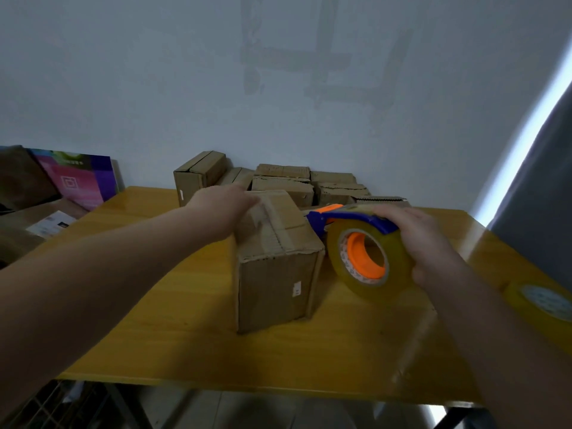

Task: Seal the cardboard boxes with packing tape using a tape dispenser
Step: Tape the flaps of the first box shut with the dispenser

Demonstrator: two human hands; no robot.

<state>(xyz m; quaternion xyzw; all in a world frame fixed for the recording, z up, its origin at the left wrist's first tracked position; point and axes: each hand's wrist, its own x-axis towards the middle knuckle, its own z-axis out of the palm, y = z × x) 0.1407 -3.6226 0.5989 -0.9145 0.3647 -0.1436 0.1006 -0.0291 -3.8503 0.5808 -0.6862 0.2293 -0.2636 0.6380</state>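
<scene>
A brown cardboard box (275,274) stands in the middle of the yellow wooden table (185,342), its top flaps closed. My left hand (223,209) rests flat on the far left of its top. Just right of the box, my right hand (424,239) grips a blue and orange tape dispenser (356,219) holding a large roll of clear yellowish tape (368,258). The dispenser's front end touches the box's upper right edge.
Several more cardboard boxes (284,184) are stacked at the table's far edge against the wall. A spare tape roll (541,301) lies at the right edge. A colourful purple board (83,178) and papers sit to the left, beyond the table.
</scene>
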